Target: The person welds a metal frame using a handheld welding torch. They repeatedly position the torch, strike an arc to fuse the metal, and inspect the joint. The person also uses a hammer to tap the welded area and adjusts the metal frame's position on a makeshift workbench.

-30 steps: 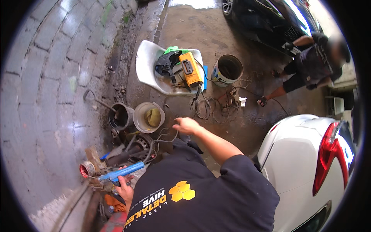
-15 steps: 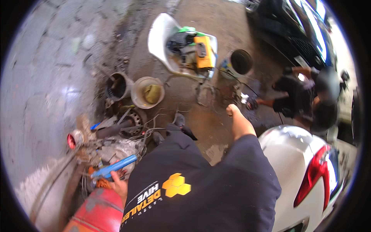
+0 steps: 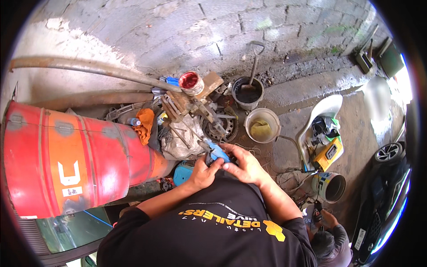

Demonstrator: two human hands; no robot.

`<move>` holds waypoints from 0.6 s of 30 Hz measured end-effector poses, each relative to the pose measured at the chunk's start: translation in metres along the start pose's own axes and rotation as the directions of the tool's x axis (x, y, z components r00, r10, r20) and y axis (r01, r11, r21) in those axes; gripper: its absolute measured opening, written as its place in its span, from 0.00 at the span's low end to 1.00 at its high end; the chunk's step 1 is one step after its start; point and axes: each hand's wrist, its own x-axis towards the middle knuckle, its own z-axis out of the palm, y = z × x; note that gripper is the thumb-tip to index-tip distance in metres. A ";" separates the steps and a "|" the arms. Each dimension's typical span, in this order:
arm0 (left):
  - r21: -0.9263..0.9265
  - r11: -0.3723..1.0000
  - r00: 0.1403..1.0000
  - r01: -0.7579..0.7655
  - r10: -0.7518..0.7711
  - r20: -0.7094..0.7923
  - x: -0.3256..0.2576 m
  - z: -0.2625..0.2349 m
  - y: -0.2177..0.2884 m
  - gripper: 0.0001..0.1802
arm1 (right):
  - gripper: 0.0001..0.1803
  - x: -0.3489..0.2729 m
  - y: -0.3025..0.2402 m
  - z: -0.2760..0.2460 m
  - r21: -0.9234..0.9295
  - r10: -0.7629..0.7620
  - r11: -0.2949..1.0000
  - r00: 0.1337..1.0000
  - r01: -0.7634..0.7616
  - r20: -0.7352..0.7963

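Blue-handled tool (image 3: 216, 154) sits at scene centre, just above the black shirt (image 3: 213, 222), held low over the junk pile so both hands can work on it close to the body. Left hand (image 3: 202, 172) wraps the near end from below, fingers closed around the handle, apparently to steady it. Right hand (image 3: 246, 165) lies over the top from the right, fingers curled down onto the tool; it touches and presses on it, and a firm grip looks likely though the fingertips are partly hidden. Just beyond the tool, a heap of scrap: a crumpled grey sack (image 3: 182, 140), a dark wheel rim (image 3: 221, 126) lying flat, rusty brackets, and a red-topped can (image 3: 191, 82) perched on top. An orange rag (image 3: 144, 125) is tucked at the heap's left edge, beside a large red drum (image 3: 71, 160) lying on its side. Farther off, against the block wall, a black bucket (image 3: 247, 92) holds a shovel upright. A cream pail (image 3: 262, 125) stands just right of the rim. Well to the right, a white chair (image 3: 321, 116) carries a yellow power tool (image 3: 328, 153), kept off the wet floor; a paint bucket (image 3: 331, 187) is near it.
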 end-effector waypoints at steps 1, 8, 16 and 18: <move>0.054 0.995 0.996 -0.087 0.089 -0.029 0.002 -0.005 -0.006 0.19 | 0.36 0.007 0.000 0.011 -0.163 -0.070 0.984 0.997 0.071 0.009; -0.268 0.962 0.996 0.058 -0.076 -0.056 0.010 -0.038 -0.021 0.22 | 0.37 0.041 -0.004 0.045 -0.061 0.185 0.981 0.981 -0.182 0.059; -0.337 0.937 0.995 0.090 -0.070 0.073 0.033 -0.067 -0.037 0.23 | 0.34 0.062 0.029 0.076 -0.176 0.141 0.972 0.987 -0.152 -0.077; -0.382 0.917 0.992 0.115 -0.089 0.086 0.038 -0.072 -0.036 0.20 | 0.34 0.066 0.034 0.081 -0.174 0.131 0.973 0.985 -0.150 -0.112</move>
